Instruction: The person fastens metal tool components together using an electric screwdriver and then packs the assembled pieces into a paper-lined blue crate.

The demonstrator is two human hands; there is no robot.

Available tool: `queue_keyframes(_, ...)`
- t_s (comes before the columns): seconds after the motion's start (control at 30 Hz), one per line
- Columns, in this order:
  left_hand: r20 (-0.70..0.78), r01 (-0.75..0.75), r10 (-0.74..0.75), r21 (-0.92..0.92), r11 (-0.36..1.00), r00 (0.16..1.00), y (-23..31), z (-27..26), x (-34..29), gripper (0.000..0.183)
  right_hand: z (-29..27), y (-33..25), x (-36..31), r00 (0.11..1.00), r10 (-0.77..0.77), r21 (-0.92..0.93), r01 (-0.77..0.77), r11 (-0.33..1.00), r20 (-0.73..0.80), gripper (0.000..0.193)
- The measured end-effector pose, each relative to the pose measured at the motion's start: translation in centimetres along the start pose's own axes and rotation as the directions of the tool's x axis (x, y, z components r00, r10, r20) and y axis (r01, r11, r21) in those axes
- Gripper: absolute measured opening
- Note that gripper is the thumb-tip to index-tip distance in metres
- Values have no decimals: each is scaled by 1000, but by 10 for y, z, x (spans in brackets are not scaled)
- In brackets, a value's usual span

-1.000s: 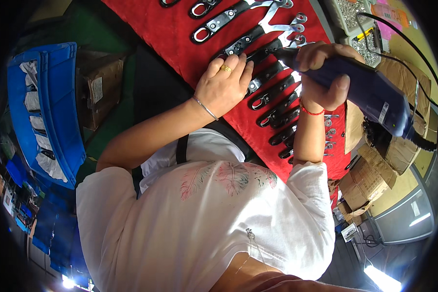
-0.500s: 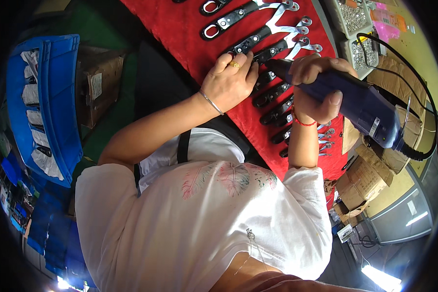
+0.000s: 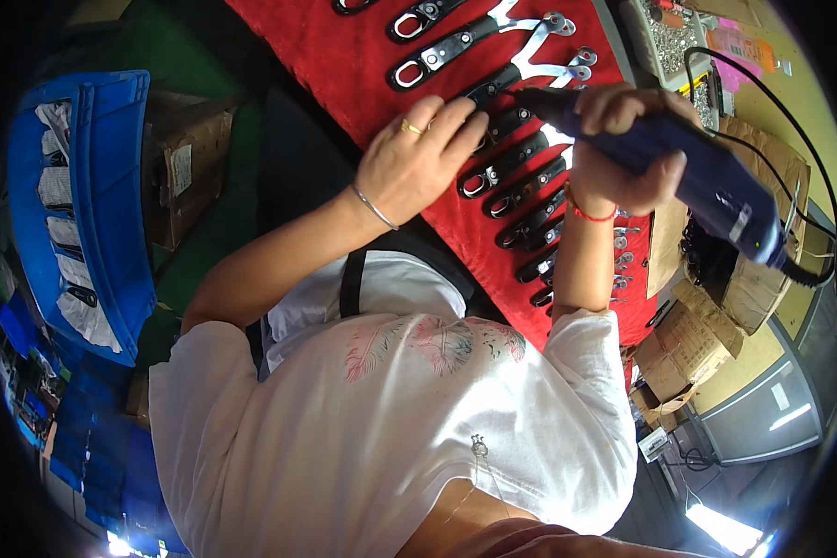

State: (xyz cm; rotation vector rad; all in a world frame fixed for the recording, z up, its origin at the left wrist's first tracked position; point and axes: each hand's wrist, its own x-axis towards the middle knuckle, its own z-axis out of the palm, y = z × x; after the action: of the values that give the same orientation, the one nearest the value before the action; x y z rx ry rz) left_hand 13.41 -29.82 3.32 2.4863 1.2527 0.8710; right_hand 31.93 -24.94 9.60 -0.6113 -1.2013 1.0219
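My left hand (image 3: pixel 413 156) has its fingers on the near end of a black handle (image 3: pixel 489 89) with forked silver metal arms, which lies on a red cloth (image 3: pixel 344 79). The fingertips cover part of that handle. My right hand (image 3: pixel 614 175) is wrapped round a dark blue electric screwdriver (image 3: pixel 727 191). Its dark nose points left, with the tip at the handle beside my left fingers; whether it touches a screw I cannot tell. Several similar black handles (image 3: pixel 504 164) lie in a row along the cloth, above and below my hands.
A black cable (image 3: pixel 800 130) loops from the screwdriver on the right. Trays of small metal parts (image 3: pixel 671 42) and an orange bottle (image 3: pixel 749 48) sit at the far right. Cardboard boxes (image 3: pixel 688 349) stand right; a blue crate (image 3: pixel 112 223) with wrapped pieces and a brown carton (image 3: pixel 191 167) stand left.
The screwdriver's tip has moved up from beside the neighbouring handle onto the one at my left fingers. My left hand has slid a little left along that handle.
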Motion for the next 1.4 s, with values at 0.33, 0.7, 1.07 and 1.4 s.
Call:
queue_keyframes(0.33,150,47,-50,21,999,987,-7,-1,-6,42,3,12,4,995,31,-61,-25,998,97,45)
queue_keyframes(0.7,44,33,-36,76,997,998,-7,6,-14,34,21,1,-9,995,90,56,-92,994,42,47)
queue_keyframes(1.07,-34,-34,39,130,991,999,-13,10,-14,26,43,8,-14,993,56,-125,-42,991,105,45)
queue_keyframes(1.4,25,-14,15,-58,998,1000,-30,4,-8,28,34,14,11,995,85,-39,-83,996,49,48)
